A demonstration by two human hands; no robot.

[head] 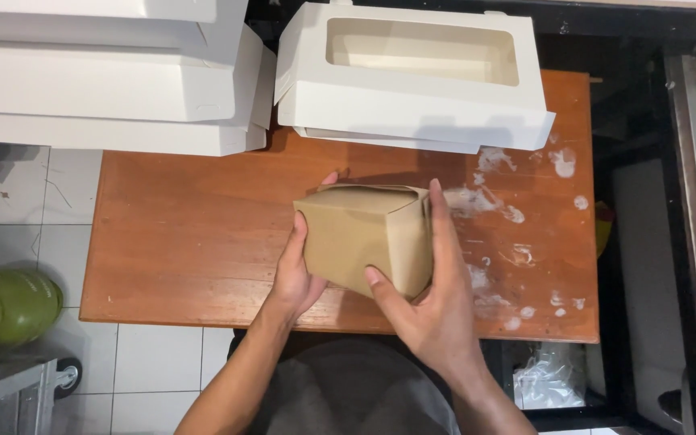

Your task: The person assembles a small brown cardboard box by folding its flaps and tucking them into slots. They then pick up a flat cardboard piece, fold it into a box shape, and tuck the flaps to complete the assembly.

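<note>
A small brown cardboard box [362,234] with folded top flaps is held just above the wooden table [187,234], near its front edge. My left hand [293,278] grips the box's left side and underside. My right hand [432,302] wraps its right side, thumb on the front face and fingers reaching up to the top edge. The box is closed and tilted slightly toward me.
A white box with a window lid [416,76] sits at the table's back centre. A stack of white boxes [114,72] fills the back left. White smears [509,213] mark the table's right part. A green gas cylinder [6,306] stands on the tiled floor at left.
</note>
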